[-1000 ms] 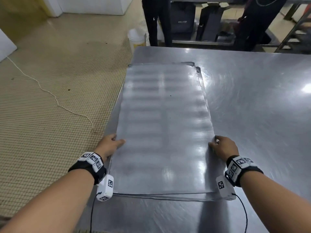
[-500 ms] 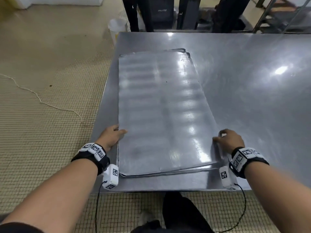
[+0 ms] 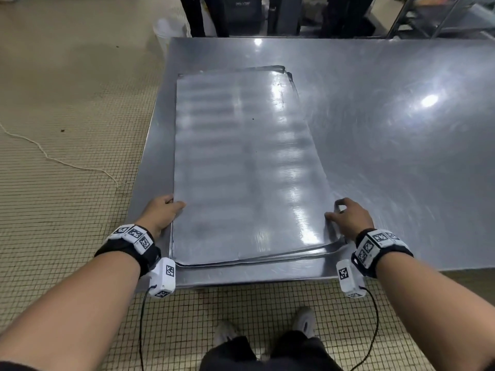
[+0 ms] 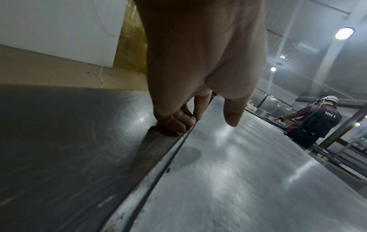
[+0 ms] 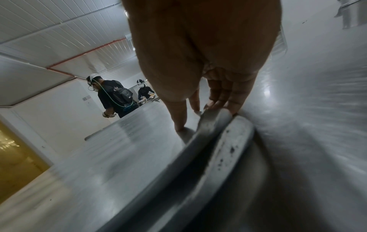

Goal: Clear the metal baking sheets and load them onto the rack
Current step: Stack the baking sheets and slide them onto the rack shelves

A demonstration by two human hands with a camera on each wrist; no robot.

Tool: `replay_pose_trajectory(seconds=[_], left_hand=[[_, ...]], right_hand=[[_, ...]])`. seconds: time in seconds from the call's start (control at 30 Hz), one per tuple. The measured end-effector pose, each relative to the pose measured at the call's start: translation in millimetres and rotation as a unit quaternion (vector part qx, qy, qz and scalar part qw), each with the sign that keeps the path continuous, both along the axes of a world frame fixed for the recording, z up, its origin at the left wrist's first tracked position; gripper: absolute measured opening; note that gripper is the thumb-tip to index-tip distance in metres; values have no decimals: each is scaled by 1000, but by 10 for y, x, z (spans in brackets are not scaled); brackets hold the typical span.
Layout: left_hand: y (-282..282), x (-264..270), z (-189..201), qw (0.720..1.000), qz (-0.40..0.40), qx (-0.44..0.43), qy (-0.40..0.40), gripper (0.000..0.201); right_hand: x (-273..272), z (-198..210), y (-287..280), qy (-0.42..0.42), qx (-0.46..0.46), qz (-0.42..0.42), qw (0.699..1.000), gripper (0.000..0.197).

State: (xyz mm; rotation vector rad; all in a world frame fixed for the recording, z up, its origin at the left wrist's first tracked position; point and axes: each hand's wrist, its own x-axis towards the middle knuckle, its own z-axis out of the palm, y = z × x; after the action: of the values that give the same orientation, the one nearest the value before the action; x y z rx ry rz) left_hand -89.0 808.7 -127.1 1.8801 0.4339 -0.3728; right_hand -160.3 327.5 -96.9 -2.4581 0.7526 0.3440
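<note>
A stack of flat metal baking sheets [image 3: 246,167] lies on the left part of the steel table [image 3: 401,156], its short end near the front edge. My left hand [image 3: 172,203] grips the stack's left rim, with fingers [image 4: 178,122] curled against the edge and the thumb over the top. My right hand [image 3: 333,210] holds the right rim of the top baking sheet [image 5: 210,125], fingers hooked under it and thumb on its surface. That edge stands slightly raised and skewed off the sheets below.
A metal rack frame [image 3: 439,17] stands beyond the table's far right corner. People's legs [image 3: 198,14] and a white bucket [image 3: 171,28] are at the far side. A white cord [image 3: 53,159] lies on the tiled floor to the left.
My view has pulled back, so the table's front edge and my feet now show. The right hand has hooked under the top sheet's right edge and raised it slightly off the stack.
</note>
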Motion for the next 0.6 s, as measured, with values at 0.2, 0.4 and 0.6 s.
replay_pose_trajectory(seconds=[0.2, 0.4, 0.6], left_hand=[[-135, -130, -15, 1000, 20, -4, 18, 34], [-654, -368, 19, 1000, 25, -2, -2, 36], [-1139, -617, 73, 997, -34, 70, -16, 35]], right_hand=[[6, -11, -313, 11, -19, 29, 999, 46], [-19, 24, -903, 27, 10, 49, 998, 47], [-2, 94, -1243, -17, 2, 146, 989, 64]])
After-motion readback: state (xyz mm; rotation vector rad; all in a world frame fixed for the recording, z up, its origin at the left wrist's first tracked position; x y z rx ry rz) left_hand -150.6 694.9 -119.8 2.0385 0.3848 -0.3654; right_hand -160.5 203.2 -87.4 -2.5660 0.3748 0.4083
